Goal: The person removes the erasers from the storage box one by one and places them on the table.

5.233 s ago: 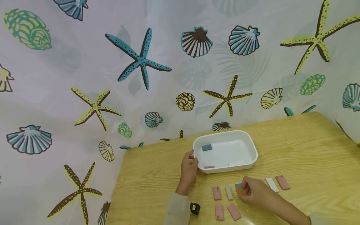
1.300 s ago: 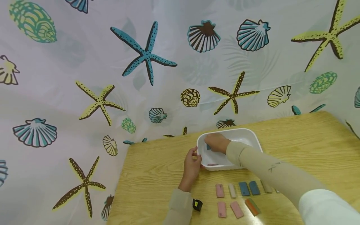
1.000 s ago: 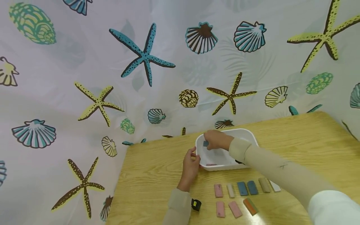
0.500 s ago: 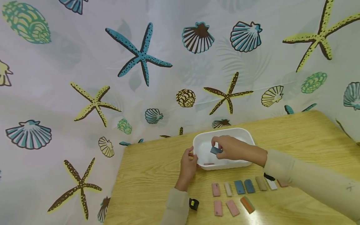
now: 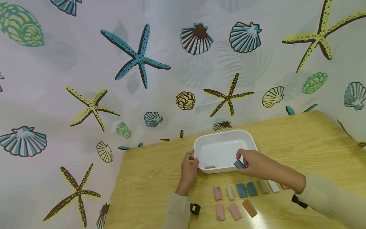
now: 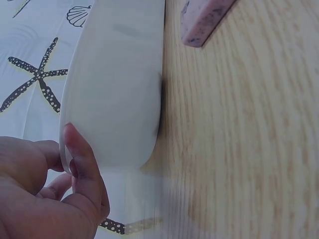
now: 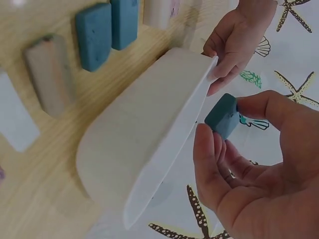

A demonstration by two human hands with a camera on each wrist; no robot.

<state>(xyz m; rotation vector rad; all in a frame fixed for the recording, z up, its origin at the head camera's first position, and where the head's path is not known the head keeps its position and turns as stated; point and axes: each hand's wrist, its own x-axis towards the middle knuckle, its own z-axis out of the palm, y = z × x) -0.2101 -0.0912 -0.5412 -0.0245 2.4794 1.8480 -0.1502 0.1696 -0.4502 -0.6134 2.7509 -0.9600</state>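
Right hand [image 5: 253,163], pinching the blue block [image 5: 240,164], has left the tray [image 5: 218,135]

wooden table [image 5: 300,143], seashell curtain [image 5: 114,63] behind.

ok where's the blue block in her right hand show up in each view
Head: blue block pinched by the right hand, over the near rim of the white tray.
Left wrist: not in it.
Right wrist: right of centre, between thumb and fingers.
Shared landmark: the white tray.
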